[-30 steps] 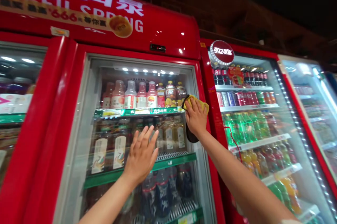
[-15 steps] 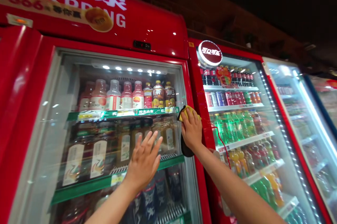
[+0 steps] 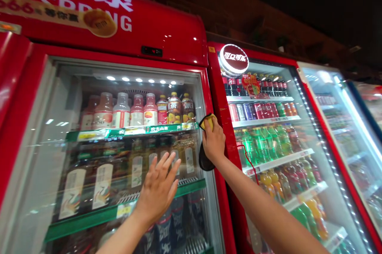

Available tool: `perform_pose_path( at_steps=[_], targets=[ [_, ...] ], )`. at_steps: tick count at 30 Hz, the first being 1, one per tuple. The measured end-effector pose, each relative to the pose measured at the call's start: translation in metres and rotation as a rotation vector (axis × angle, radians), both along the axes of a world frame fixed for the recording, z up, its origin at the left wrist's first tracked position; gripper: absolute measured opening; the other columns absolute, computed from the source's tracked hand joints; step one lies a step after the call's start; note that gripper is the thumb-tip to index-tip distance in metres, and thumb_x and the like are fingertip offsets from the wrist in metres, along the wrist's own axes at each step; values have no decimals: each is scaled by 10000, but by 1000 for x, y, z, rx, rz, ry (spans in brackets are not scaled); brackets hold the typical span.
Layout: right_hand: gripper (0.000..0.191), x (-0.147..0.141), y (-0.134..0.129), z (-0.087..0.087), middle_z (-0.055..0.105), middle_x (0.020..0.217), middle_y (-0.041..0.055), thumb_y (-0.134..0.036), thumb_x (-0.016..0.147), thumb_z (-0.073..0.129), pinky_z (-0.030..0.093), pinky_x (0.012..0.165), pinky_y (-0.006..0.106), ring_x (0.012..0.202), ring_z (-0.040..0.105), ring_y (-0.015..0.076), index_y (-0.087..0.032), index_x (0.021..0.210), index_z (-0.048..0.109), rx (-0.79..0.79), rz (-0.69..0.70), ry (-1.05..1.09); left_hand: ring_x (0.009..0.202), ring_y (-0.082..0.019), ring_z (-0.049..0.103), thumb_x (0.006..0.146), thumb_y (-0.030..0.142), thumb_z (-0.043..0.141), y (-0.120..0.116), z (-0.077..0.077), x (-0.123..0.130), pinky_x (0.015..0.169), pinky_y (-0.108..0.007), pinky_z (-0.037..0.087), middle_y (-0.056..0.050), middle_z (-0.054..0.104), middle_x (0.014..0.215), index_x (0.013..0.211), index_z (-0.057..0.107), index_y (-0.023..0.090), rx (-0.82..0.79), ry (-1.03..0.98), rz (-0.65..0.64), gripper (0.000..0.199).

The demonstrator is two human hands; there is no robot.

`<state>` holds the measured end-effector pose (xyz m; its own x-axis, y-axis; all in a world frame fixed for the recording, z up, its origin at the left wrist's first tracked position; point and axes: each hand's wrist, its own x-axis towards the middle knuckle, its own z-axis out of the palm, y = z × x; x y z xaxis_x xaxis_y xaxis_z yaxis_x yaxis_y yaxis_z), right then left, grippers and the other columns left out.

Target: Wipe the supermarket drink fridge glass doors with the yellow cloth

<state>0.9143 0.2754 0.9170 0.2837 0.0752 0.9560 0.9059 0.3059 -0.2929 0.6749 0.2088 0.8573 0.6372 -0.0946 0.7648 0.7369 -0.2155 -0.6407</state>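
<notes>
A red drinks fridge with a glass door (image 3: 119,141) stands in front of me. My left hand (image 3: 159,184) is flat with its fingers spread, at the glass near the middle shelf. My right hand (image 3: 214,140) presses a yellow and black cloth (image 3: 206,161) against the right edge of the door, where the glass meets the red frame (image 3: 205,83). The cloth's dark end hangs below my palm. Behind the glass, bottles with pink labels (image 3: 150,112) line the upper shelf, and dark bottles (image 3: 103,182) stand on the shelf below.
To the right is a second red fridge with a round lit sign (image 3: 234,59), holding green bottles (image 3: 262,142) and cans. A red cord (image 3: 249,158) hangs near its left side. Farther right stands another lit fridge (image 3: 331,98). A small display (image 3: 151,51) sits above the door.
The view has shifted slightly, so the fridges sit a little farther left. My right hand and the cloth stay at the door's right edge. My left hand stays spread at the glass.
</notes>
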Motion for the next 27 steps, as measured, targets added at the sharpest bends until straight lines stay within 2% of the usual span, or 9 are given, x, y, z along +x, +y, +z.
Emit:
perform_pose_path(
  at_steps=[3,6,9,12,16,19,23,25,27],
  targets=[
    [500,3,3,-3,390,1612,132,-287,1002,437,501,979,478,1326,487,341,-276,1499,492,34,31,-17,1518,-244,333,966,381,557,-1,1,-1,1309,-457,133,-77,472,1575,1501,457,241,5,9,-3,562],
    [496,2,1,43,402,1609,138,-292,1002,423,502,966,515,1312,509,362,-271,1490,510,67,67,43,1514,-239,340,967,390,555,-1,4,1,1305,-453,152,-68,479,1570,1511,441,249,9,-27,8,574],
    [504,-14,-6,78,357,1645,114,-355,1025,412,359,1102,644,1464,352,389,-263,1516,476,62,55,15,1516,-240,334,967,391,556,-1,6,4,1305,-446,146,-75,478,1570,1504,449,236,27,-50,31,569],
    [479,-26,-12,62,375,1643,47,-339,1046,401,222,1198,636,1523,286,313,-301,1519,461,108,86,-241,1516,-237,333,969,388,551,-3,5,1,1310,-438,112,-74,481,1568,1492,467,236,46,-37,48,550],
    [404,-7,-9,27,565,1508,-12,-182,1008,433,381,1148,412,1391,488,205,-323,1299,675,269,214,-518,1507,-226,350,973,371,535,-14,8,-21,1307,-432,130,-50,498,1556,1492,468,260,42,-22,59,535],
    [429,6,-4,54,601,1452,46,-104,942,424,448,1074,392,1293,564,235,-263,1169,751,321,234,-334,1506,-220,351,973,312,511,-23,13,-38,1303,-435,153,-48,511,1543,1471,490,251,76,-21,82,502],
    [394,-32,-14,116,574,1480,81,-203,957,482,387,1122,485,1331,525,298,-250,1289,689,222,199,-129,1511,-220,340,965,262,505,-28,20,-48,1301,-433,156,-67,500,1549,1444,520,222,94,-69,133,481],
    [450,-59,-23,122,480,1569,104,-344,988,510,267,1189,570,1447,398,331,-235,1419,584,194,171,-191,1512,-219,339,963,267,511,-28,21,-49,1302,-437,156,-62,500,1550,1446,520,230,84,-74,146,485],
    [530,-75,-29,106,373,1641,92,-438,1010,488,157,1227,601,1526,270,317,-248,1505,479,200,151,-370,1510,-219,343,964,293,518,-29,21,-53,1304,-442,148,-49,500,1554,1447,522,247,72,-62,155,485]
  ],
)
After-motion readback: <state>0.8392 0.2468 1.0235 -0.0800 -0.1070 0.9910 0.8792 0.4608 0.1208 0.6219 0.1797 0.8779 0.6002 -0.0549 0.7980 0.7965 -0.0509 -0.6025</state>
